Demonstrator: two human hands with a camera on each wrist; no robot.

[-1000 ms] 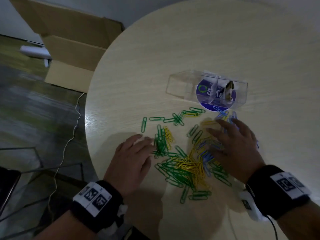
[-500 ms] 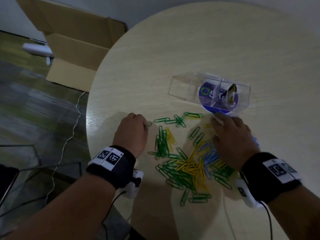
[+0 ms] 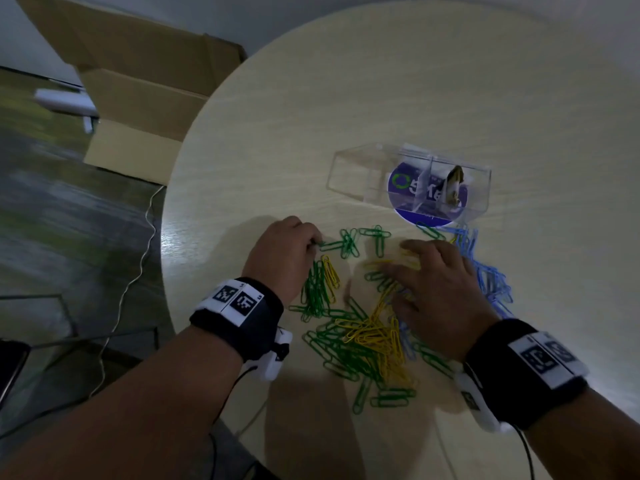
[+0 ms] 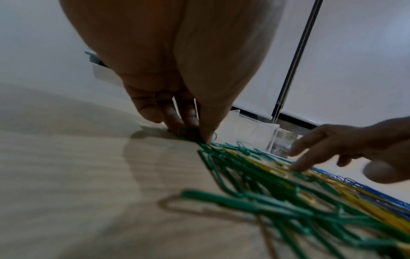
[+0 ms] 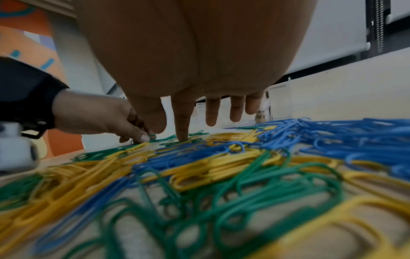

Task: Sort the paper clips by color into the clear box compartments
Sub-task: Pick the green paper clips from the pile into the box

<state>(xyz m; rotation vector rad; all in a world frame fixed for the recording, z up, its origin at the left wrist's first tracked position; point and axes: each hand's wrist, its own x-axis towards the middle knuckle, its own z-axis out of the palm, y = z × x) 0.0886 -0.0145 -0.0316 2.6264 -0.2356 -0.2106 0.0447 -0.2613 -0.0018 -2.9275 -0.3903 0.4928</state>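
Green point(image 3: 318, 289), yellow point(image 3: 374, 330) and blue paper clips point(image 3: 491, 278) lie mixed in a pile on the round table. The clear box point(image 3: 356, 174) stands just beyond the pile; its left compartment holds no clips. My left hand point(image 3: 315, 242) is curled at the pile's far left, and its fingertips point(image 4: 188, 122) pinch a green clip point(image 4: 187, 132) against the tabletop. My right hand point(image 3: 429, 265) lies spread over the pile's middle, with its index fingertip point(image 5: 183, 136) touching yellow and green clips. It holds nothing.
A round blue label point(image 3: 401, 183) shows through the box floor, and a small brownish object point(image 3: 453, 183) sits in the right compartment. The table edge point(image 3: 166, 237) curves at the left. A cardboard box point(image 3: 138, 81) and a cable point(image 3: 138, 271) lie on the floor beyond it.
My left hand went from lying flat beside the pile to curled, moved forward, and pinched a green clip. The right hand shifted slightly left, uncovering the blue clips.
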